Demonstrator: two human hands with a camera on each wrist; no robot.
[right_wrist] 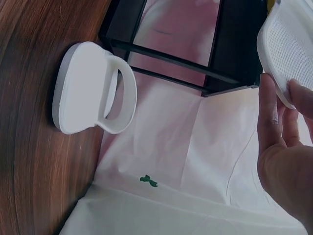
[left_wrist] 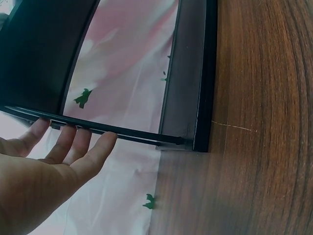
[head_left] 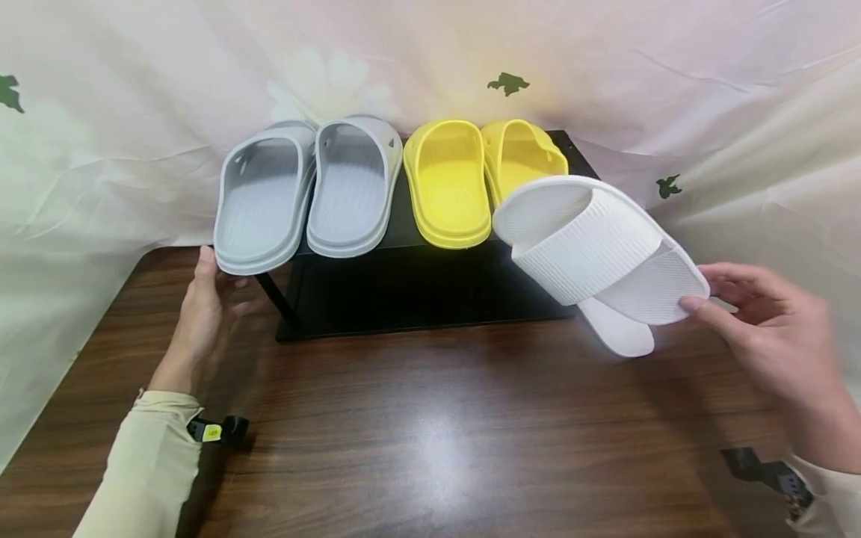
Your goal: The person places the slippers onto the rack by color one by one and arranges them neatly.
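My right hand [head_left: 780, 321] pinches the heel end of a white slide sandal [head_left: 585, 239] between thumb and fingers, holding it raised and tilted at the right front of a black two-tier shoe rack [head_left: 430, 291]. Lower down, a second white slide sandal [right_wrist: 88, 88] stands on the table beside the rack; the held one partly covers it in the head view. My left hand [left_wrist: 54, 181] touches the rack's left side bar with extended fingertips. Just above that hand is the left grey clog [head_left: 258, 202] on the top shelf.
Another grey clog [head_left: 351, 194] and two yellow clogs, one at left [head_left: 449, 179] and one at right [head_left: 525, 161], share the top shelf. The held sandal overlaps the right yellow clog. Behind the rack hangs a pale floral cloth [head_left: 430, 60]. Everything stands on a brown wooden table [head_left: 403, 433].
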